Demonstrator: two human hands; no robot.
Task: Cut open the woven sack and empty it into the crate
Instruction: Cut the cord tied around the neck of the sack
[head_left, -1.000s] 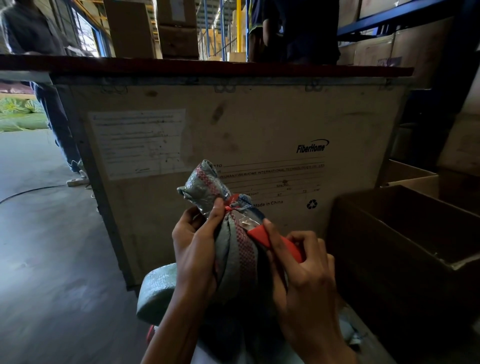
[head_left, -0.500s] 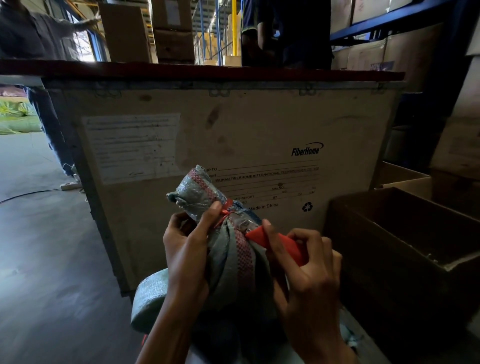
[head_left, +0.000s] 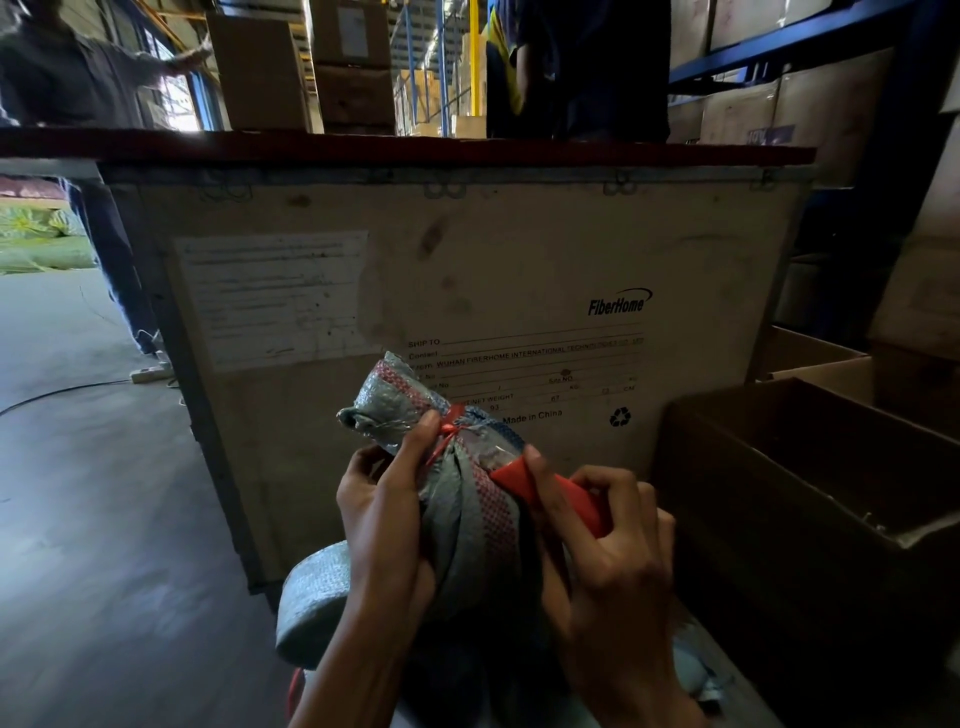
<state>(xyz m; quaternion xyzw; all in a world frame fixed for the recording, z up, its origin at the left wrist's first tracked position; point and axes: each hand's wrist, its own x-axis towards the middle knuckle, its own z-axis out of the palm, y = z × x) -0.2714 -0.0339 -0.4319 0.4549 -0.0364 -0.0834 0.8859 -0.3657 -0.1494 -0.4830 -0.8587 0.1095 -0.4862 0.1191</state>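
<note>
sack neck and cutter fill the middle of the view. your left hand (head_left: 384, 525) is wrapped round the gathered neck of the grey-green woven sack (head_left: 467, 525), just below a red tie (head_left: 449, 428) that cinches it shut. one fingertip presses right beside the knot — a hold that likely keeps the cloth bunched and taut, so a blade has something firm to bite. your right hand (head_left: 613, 561) is curled round the red handle of a cutter (head_left: 550, 491), its front end laid against the neck on the right side of the tie. the blade itself is too small to make out. so both hands are clamped, one on the sack and one on the tool, close together with the neck between them.

the sack's rounded body sits low in front of you; its base is hidden. the tie looks intact, so the cut seems only to be starting and nothing is emptied yet.

straight ahead stands a tall plywood crate (head_left: 519, 270) with a printed shipping panel. to your right, near the sack, is a dark open box (head_left: 769, 561) — which of them takes the contents cannot be told. mind that left fingertip: it lies close to the cutting line.
</note>
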